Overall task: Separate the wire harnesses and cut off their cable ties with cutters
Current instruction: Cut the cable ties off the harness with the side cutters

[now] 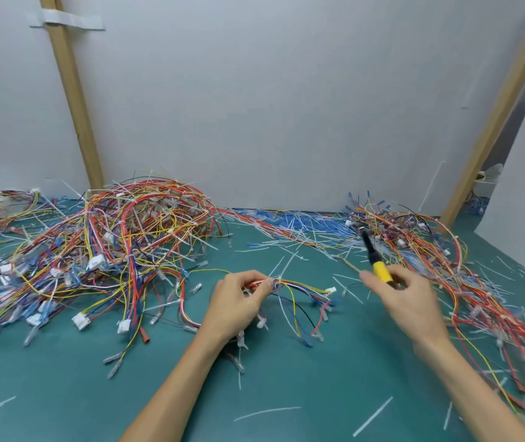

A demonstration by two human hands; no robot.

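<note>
The left grip (238, 301) pinched a wire harness (299, 287) beside its cable tie (279, 277); right of that harness, the right grip (404, 298) curled around yellow-handled cutters (380, 271).

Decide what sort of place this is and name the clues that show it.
Probably a wiring workbench in a workshop or small factory: a tangled pile of wire harnesses, with one harness in the left hand, cut cable ties strewn over the green mat, and yellow-handled cutters in the right hand.

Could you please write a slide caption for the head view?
The left hand grips a wire harness while the right hand holds yellow-handled cutters over a green mat.
</note>
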